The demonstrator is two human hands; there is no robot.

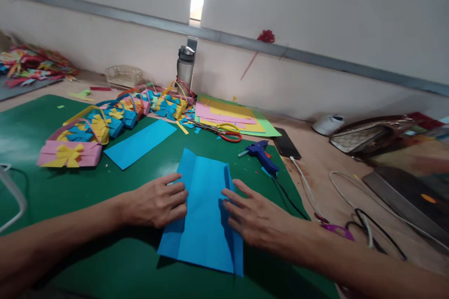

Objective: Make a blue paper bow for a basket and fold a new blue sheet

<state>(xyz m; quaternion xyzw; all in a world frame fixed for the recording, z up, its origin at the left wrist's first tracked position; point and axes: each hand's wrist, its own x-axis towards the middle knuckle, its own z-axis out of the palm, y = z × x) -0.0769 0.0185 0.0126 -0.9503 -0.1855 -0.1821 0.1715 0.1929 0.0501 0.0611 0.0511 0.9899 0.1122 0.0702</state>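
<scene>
A sheet of blue paper [205,210] with creases along both long sides lies before me, its side flaps partly raised. My left hand [159,201] is on the left flap, fingers bent over it and the thumb hidden. At the right flap is my right hand [249,212], its fingers spread and touching the folded edge. Beyond the left hand lies a flat blue paper strip [140,144]. A blue glue gun [262,156] rests on its side past the right hand.
Small paper baskets [72,153] stand in a row on the green mat [87,210]. Scissors [228,133] lie near stacked coloured sheets [224,114]. A bottle [185,67] stands by the wall. To the right are a phone [287,142], cables [308,189] and a bag [368,135].
</scene>
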